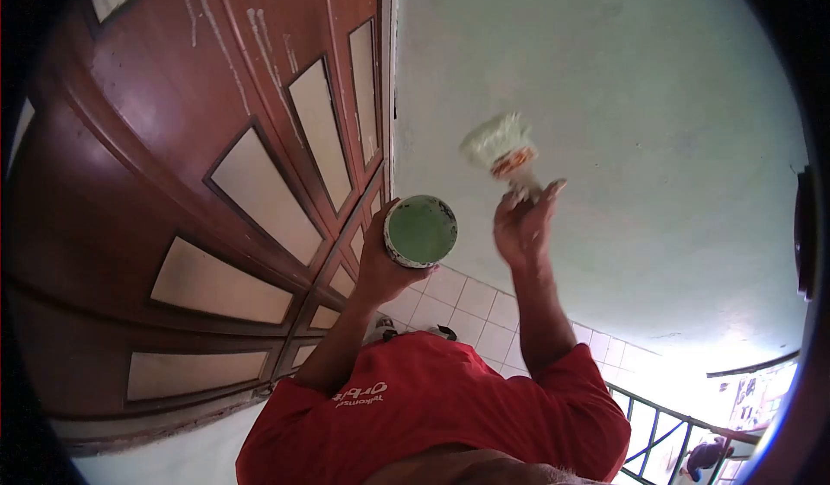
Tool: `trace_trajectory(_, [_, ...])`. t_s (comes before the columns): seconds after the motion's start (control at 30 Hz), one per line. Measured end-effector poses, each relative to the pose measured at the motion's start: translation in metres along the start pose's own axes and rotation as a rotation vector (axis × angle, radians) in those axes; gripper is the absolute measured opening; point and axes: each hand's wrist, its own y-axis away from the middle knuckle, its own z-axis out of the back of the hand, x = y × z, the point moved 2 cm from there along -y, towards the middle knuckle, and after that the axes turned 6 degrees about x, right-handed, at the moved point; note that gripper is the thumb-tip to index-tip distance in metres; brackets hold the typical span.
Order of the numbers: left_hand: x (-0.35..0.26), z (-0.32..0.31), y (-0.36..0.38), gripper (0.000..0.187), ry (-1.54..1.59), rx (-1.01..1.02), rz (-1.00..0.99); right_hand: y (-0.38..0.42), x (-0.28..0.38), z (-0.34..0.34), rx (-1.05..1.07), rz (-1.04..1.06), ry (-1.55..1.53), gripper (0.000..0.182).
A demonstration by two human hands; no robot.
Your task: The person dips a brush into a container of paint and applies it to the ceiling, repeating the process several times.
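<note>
A red shirt with white lettering on the chest fills the bottom of the view. Ahead of it, the left hand holds a can from the side, its fingers curled around the wall, with green paint inside. The right hand is apart from the can, its fingers pinching the handle of a brush; blur hides exactly how each finger sits. The brush's bristles, coated in pale paint, are in front of a pale green wall; whether they touch it, I cannot tell. At left stands a brown door with pale panels and whitish drips. White tiles lie below, and a railing stands at lower right.
</note>
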Motion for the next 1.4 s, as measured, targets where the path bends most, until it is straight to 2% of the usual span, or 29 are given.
trace_trajectory(0.03, [0.0,0.006,0.001,0.111,-0.024,0.017,-0.012,-0.014,0.007,-0.01,0.027,0.131,0.055,0.054])
trace_trajectory(0.1, [0.0,0.019,0.001,0.108,-0.041,0.046,-0.034,-0.076,0.032,0.031,0.172,0.479,0.74,0.044])
trace_trajectory(0.17, [0.006,0.03,-0.003,0.106,-0.06,0.071,-0.051,-0.076,0.033,-0.045,0.236,0.5,0.455,0.036])
trace_trajectory(0.23, [0.008,0.038,0.0,0.104,-0.109,0.051,-0.124,-0.084,0.037,-0.094,0.324,0.716,0.811,0.03])
trace_trajectory(0.27, [0.007,0.042,0.002,0.104,-0.102,0.05,-0.129,-0.091,0.038,-0.113,0.327,0.72,0.817,0.03])
trace_trajectory(0.33, [0.003,0.049,0.006,0.104,-0.116,0.04,-0.099,-0.105,0.038,-0.151,0.249,1.128,1.368,0.024])
trace_trajectory(0.37, [0.006,0.052,0.005,0.104,-0.117,0.039,-0.091,-0.125,0.037,-0.16,0.249,1.119,1.369,0.024])
trace_trajectory(0.43, [0.014,0.057,0.006,0.104,-0.024,0.065,-0.033,-0.144,0.03,-0.187,0.5,1.739,1.753,0.034])
trace_trajectory(0.47, [0.013,0.059,0.005,0.104,-0.022,0.065,-0.041,-0.156,0.025,-0.192,0.501,1.749,1.751,0.034])
trace_trajectory(0.57, [0.013,0.062,0.006,0.104,-0.041,0.066,-0.092,-0.193,-0.011,-0.173,0.581,1.72,2.084,0.053])
trace_trajectory(0.6, [0.018,0.06,0.003,0.105,-0.035,0.042,-0.074,-0.209,-0.026,-0.153,0.622,1.662,2.158,0.045])
trace_trajectory(0.67, [0.021,0.061,0.003,0.105,-0.021,0.02,-0.076,-0.228,-0.061,-0.107,0.653,1.562,2.387,0.045])
trace_trajectory(0.73, [0.019,0.063,0.002,0.106,0.014,0.023,-0.06,-0.225,-0.093,-0.074,0.848,1.53,2.27,0.031])
trace_trajectory(0.77, [0.019,0.066,0.002,0.106,0.016,0.024,-0.06,-0.218,-0.106,-0.065,0.879,1.392,2.326,0.024])
trace_trajectory(0.83, [0.018,0.069,0.001,0.107,-0.067,0.027,-0.033,-0.211,-0.118,-0.055,0.898,1.027,2.35,0.023])
trace_trajectory(0.87, [0.017,0.07,0.002,0.107,-0.062,0.028,-0.037,-0.21,-0.116,-0.061,0.897,1.032,2.355,0.023])
trace_trajectory(0.93, [0.018,0.072,0.002,0.107,-0.079,0.002,-0.037,-0.216,-0.101,-0.083,0.638,0.799,2.386,0.025])
trace_trajectory(1.0, [0.022,0.073,0.001,0.107,-0.055,-0.002,-0.058,-0.222,-0.057,-0.14,0.372,0.71,2.344,0.022])
trace_trajectory(1.03, [0.023,0.072,0.001,0.107,-0.031,-0.003,-0.073,-0.225,-0.033,-0.172,0.294,0.748,2.367,0.024])
trace_trajectory(1.07, [0.023,0.071,-0.001,0.107,-0.032,-0.003,-0.068,-0.227,-0.011,-0.199,0.222,0.936,2.446,0.028])
trace_trajectory(1.1, [0.023,0.071,-0.003,0.107,-0.042,-0.012,-0.075,-0.226,0.009,-0.224,0.203,1.115,2.37,0.03])
trace_trajectory(1.17, [0.023,0.069,-0.003,0.107,-0.05,-0.02,-0.082,-0.219,0.039,-0.265,0.155,1.455,2.343,0.023])
trace_trajectory(1.23, [0.023,0.068,-0.006,0.107,-0.025,0.003,-0.079,-0.181,0.035,-0.295,0.456,1.8,2.041,0.013])
trace_trajectory(1.27, [0.025,0.067,-0.006,0.107,-0.026,0.003,-0.078,-0.189,0.035,-0.287,0.454,1.799,2.041,0.013])
trace_trajectory(1.33, [0.032,0.065,-0.007,0.106,-0.028,0.018,-0.077,-0.219,0.027,-0.256,0.323,1.906,2.345,0.02])
trace_trajectory(1.4, [0.037,0.063,-0.005,0.106,-0.031,0.029,-0.061,-0.219,-0.015,-0.212,0.262,1.855,2.593,0.025])
